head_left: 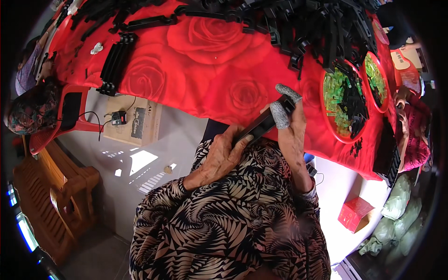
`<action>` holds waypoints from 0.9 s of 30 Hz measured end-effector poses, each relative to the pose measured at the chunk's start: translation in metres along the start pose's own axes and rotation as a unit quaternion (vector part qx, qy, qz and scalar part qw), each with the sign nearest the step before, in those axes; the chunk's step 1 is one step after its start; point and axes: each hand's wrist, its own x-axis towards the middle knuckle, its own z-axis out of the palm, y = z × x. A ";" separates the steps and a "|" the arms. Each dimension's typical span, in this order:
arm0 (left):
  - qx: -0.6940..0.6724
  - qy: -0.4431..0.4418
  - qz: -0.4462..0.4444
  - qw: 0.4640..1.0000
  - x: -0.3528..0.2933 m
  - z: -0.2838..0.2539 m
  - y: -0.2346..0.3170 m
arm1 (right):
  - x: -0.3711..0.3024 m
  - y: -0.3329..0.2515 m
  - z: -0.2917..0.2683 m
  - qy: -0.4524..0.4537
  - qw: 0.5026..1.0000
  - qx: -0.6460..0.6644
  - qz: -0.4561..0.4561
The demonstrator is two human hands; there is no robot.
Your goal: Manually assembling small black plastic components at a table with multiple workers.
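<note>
The step in hand seems to be working on one black bar (262, 124), held slantwise over the lap at the red table's (205, 100) edge; the next move probably calls for keeping it steady while pressing its upper end. The left hand (219, 156) pinches its lower end between thumb and fingers; the right hand (291, 126), wearing two grey finger covers (279, 115), grips the upper end. Two red-rimmed baskets (347, 140) hold green pieces (332, 95), too many to count, like the piled bars (326, 35).
</note>
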 end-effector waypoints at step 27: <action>0.127 0.126 0.186 0.966 0.055 0.022 0.015 | 0.004 0.024 0.018 0.111 0.991 0.029 -0.074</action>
